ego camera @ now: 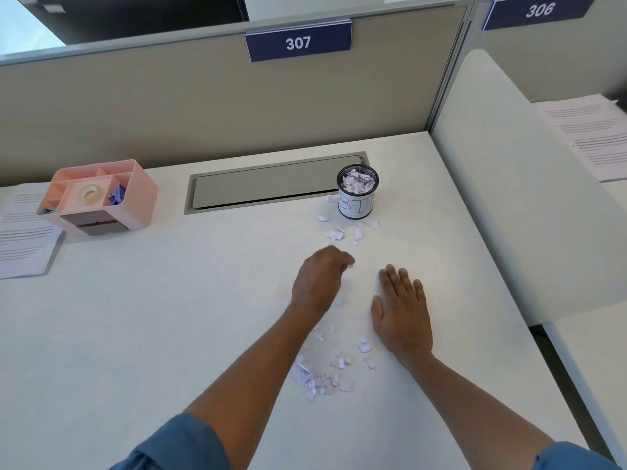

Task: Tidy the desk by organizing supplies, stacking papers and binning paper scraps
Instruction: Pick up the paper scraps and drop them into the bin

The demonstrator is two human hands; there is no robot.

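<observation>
1. The white desk (pixel 135 334) takes up pretty much the whole shot, with a beige partition wall (pixel 169 106) along the far edge carrying a blue "307" sign (pixel 298 42).
2. There's a grey cable flap (pixel 271 183) set into the desk at the far middle.
3. Far left, a pink organizer (pixel 101 198) sits partly on top of a printed sheet of paper (pixel 23 239). One of its compartments has a roll of tape (pixel 90 195), and something purple sits in the next one over; I can't tell what it is.
4. More printed papers (pixel 590 134) are over on the neighbouring desk at the far right, past the white divider (pixel 509 198).
5. Both arms come in from the near edge, with blue sleeves (pixel 179 446) at the bottom.
6. The right hand (pixel 402 310) lies flat on the desk, palm down, fingers straight and slightly spread, holding nothing. It's just right of the scraps.
7. The left hand (pixel 319 283) is a bit farther out, fingers curled in and bunched together, with a bit of white scrap peeking out at the fingertips, so it looks like it's pinching some paper.
8. The black mesh cup (pixel 356 198), with a handwritten paper label wrapped round it, stands at the right end of the cable flap, upright and heaped with torn paper.
9. The paper scraps (pixel 322 378) are in two loose patches: a bigger one near, between the forearms, and a smaller scatter (pixel 342 232) just in front of the cup.
</observation>
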